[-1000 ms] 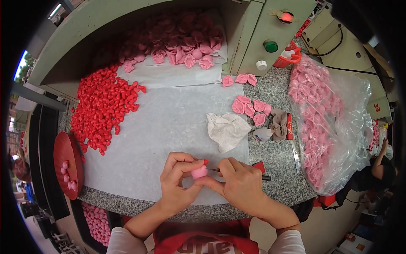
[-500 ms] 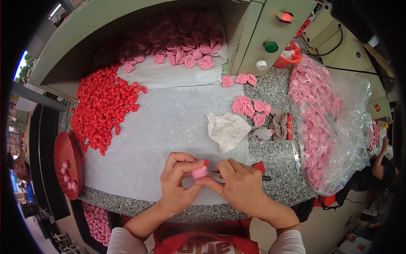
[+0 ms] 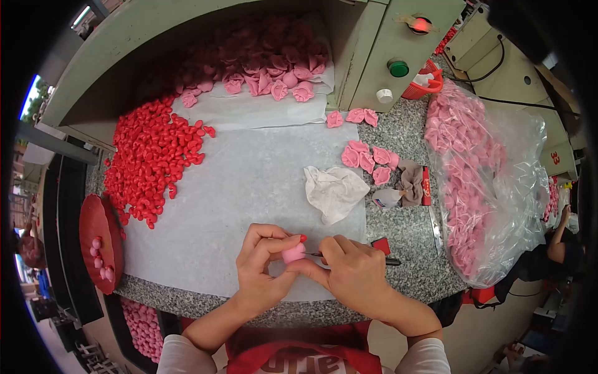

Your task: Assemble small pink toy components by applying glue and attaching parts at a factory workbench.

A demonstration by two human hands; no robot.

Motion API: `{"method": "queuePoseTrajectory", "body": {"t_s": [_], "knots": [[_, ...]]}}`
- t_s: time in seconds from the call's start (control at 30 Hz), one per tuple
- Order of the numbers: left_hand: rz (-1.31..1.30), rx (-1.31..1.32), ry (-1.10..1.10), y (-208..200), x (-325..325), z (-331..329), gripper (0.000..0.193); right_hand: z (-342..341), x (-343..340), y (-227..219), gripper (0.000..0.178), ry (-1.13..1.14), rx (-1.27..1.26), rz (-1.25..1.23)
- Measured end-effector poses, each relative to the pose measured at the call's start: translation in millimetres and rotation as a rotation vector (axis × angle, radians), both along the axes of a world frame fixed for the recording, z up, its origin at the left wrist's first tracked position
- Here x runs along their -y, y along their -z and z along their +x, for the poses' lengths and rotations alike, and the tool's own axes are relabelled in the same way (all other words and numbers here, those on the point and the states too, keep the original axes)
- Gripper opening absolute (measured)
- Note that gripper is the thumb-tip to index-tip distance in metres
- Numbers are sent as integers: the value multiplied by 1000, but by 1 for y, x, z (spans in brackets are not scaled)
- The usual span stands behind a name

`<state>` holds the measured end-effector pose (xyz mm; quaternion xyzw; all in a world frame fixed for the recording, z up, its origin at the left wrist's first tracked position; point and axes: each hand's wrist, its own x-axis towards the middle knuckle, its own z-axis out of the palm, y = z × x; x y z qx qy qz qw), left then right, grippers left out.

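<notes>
Over the near part of the white paper, my left hand (image 3: 265, 265) pinches a small round pink piece (image 3: 294, 253) between thumb and fingers. A tiny red piece (image 3: 303, 238) shows at its top edge, by my left fingertip. My right hand (image 3: 355, 274) is closed round a thin dark-handled tool (image 3: 392, 262), whose slim metal tip meets the right side of the pink piece. My right thumb rests under that piece, close to my left thumb. A crumpled white cloth (image 3: 336, 193) lies just beyond my hands.
Red pieces (image 3: 152, 156) are heaped at left, above a red dish (image 3: 93, 212) with pink balls. Pink petal-shaped pieces (image 3: 280, 65) fill the green machine's opening (image 3: 81, 106). At right stand loose pink pieces (image 3: 367, 159), a small bottle (image 3: 387, 198) and a bulging clear bag (image 3: 492, 187).
My hands, the pink piece and the tool have hardly moved. Only people in the background at the right have shifted a little.
</notes>
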<state>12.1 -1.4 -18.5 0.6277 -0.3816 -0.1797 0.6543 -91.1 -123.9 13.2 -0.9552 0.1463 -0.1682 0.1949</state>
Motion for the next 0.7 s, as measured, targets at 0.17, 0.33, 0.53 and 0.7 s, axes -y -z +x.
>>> {"method": "queuePoseTrajectory", "body": {"t_s": [0.17, 0.33, 0.53, 0.7], "knots": [[-6, 7, -3, -1, 0, 0, 35, 1, 1, -1, 40, 4, 22, 10], [-46, -154, 81, -3, 1, -1, 35, -1, 2, -2, 40, -11, 19, -13], [-101, -311, 141, 0, 1, 0, 35, 0, 1, -1, 42, 18, 54, -14], [-99, -278, 123, -1, 1, 1, 35, 0, -1, -2, 43, 8, 24, -27]]}}
